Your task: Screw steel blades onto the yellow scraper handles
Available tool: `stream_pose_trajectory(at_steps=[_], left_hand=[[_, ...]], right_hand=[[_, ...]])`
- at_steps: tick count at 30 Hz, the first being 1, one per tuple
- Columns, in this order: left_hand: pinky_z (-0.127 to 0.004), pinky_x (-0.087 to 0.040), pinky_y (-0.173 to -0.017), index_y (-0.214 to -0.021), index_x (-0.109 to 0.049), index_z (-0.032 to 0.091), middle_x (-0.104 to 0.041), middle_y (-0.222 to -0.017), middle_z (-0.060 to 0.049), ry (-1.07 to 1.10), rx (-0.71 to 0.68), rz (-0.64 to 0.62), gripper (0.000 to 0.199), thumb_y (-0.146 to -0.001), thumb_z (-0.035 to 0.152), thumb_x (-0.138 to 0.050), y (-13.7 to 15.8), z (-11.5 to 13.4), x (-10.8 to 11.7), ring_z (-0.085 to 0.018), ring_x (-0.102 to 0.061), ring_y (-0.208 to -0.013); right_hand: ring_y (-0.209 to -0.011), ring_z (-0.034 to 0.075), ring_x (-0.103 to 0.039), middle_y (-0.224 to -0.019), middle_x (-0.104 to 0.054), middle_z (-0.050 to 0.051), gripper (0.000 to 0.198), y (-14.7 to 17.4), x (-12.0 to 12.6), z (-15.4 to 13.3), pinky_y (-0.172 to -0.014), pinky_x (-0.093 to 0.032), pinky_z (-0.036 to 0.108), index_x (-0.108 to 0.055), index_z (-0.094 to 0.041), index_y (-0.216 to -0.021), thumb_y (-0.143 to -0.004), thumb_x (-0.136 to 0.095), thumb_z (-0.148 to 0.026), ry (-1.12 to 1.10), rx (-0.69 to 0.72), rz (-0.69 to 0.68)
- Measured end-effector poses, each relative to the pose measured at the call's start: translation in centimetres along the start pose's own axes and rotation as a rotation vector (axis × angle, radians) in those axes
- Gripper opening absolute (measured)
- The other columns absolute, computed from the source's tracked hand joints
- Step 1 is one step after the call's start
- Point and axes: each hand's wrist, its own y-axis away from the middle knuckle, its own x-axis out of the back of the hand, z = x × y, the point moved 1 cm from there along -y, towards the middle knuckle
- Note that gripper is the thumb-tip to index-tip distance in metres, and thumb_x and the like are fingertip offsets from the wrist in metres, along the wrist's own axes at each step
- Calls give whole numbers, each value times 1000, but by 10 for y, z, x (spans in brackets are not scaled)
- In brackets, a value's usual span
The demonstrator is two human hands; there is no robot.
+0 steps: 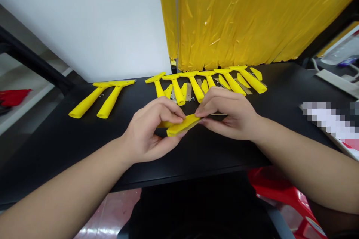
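Both hands hold one yellow scraper [183, 124] above the near half of the black table. My left hand [155, 130] is closed round its left part, thumb below and fingers on top. My right hand [227, 114] pinches its right end between thumb and fingertips. A thin metal edge shows along the underside of the scraper's head; most of its handle is hidden behind my left fingers. Beyond my hands lies a row of yellow scraper handles [193, 86], with metal blades [189, 92], small yellow cover plates [223, 82] and tiny screws among them.
Two yellow scrapers [112, 97] lie apart at the left of the black table [134, 173]. A white panel [92, 18] and yellow plastic sheeting [238, 18] stand at the back. On the right is a white tray-like object [339, 82]; a red object [283, 190] sits below the front edge.
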Motion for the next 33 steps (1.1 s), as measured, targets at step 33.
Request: stream_pose_trajectory(at_steps=[33], left_hand=[[-37, -68, -79, -85, -56, 22, -62, -101, -3, 224, 315, 121, 32, -87, 16, -87, 1, -9, 2, -18, -71, -91]], right_hand=[[-61, 17, -66, -79, -76, 2, 23, 44, 78, 55, -51, -43, 30, -78, -22, -93, -74, -89, -28, 310, -899, -764]])
